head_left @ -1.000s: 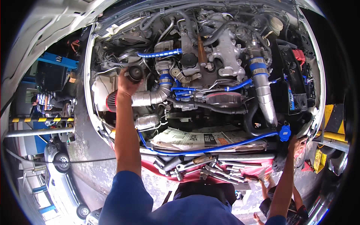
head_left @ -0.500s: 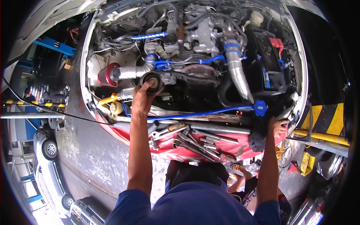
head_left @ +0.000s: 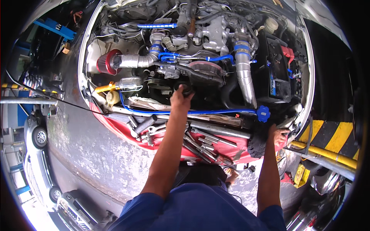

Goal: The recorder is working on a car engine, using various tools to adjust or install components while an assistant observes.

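Observation:
My left hand (head_left: 180,99) reaches into the engine bay, its fingers closed around a round black pulley (head_left: 186,88). The pulley is held in the dark gap in front of the engine (head_left: 210,36), below the ribbed black hose. What lies under it is too dark to make out. My right hand (head_left: 278,136) leans on the car's front edge at the right corner, fingers apart, holding nothing. Next to it lies a bunched black cloth (head_left: 257,144). A blue strip (head_left: 192,112) runs between my hands to a blue cap (head_left: 263,113).
Wrenches and sockets (head_left: 202,144) lie on a red cover (head_left: 115,129) along the front edge. A yellow-handled work lamp (head_left: 105,88) rests at the bay's left, near the red cone air filter (head_left: 109,62). The battery (head_left: 273,71) stands at right. A yellow lift rail (head_left: 327,156) flanks the car.
My left hand has carried the pulley right and lower into the bay, turning it away from view. The work lamp now shows more fully. My right hand keeps its place on the edge.

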`<state>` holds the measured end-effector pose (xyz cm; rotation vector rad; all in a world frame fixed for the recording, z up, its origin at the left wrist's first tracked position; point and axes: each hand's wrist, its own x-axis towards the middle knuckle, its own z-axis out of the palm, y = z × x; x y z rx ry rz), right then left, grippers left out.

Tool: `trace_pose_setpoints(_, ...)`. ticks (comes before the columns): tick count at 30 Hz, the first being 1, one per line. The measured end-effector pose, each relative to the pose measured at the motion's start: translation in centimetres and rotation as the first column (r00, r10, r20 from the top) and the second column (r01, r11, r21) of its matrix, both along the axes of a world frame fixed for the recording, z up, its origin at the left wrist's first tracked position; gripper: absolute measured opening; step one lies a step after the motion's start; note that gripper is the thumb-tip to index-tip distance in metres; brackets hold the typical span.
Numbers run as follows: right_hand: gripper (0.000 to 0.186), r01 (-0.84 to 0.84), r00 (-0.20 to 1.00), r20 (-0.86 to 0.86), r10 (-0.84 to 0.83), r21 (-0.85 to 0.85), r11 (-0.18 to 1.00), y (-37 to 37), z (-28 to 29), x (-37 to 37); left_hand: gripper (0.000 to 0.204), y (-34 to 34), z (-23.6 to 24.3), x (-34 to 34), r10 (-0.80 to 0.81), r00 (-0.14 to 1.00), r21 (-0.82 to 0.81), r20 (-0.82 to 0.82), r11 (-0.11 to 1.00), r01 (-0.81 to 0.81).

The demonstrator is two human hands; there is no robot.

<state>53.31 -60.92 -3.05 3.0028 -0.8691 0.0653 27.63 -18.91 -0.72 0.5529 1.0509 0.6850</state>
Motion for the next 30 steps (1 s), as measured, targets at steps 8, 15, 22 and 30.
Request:
trace_pose_setpoints(8,0.116,0.016,0.998,0.068,-0.019,0.047,0.999,-1.4,-0.8,0.2,0.066,0.6,-4.6,4.4,-0.251,-0.003,-0.157,-0.968,0.596,0.787)
trace_pose_setpoints(15,0.118,-0.05,0.999,-0.004,0.051,0.021,0.999,2.0,-1.0,0.6,0.077,9.8,-11.9,1.1,-0.149,-0.227,-0.27,-0.962,0.617,0.739)
trace_pose_setpoints(22,0.117,0.025,0.999,0.023,-0.024,-0.071,0.997,-2.9,-0.2,0.9,0.053,4.9,-13.9,7.8,-0.166,0.37,-0.076,-0.914,0.966,0.245)
trace_pose_setpoints(30,0.115,0.034,0.999,0.011,-0.033,-0.048,0.998,-2.6,-0.1,0.9,0.024,3.0,-8.7,8.8,0.458,0.663,-0.219,-0.592,0.701,-0.679)
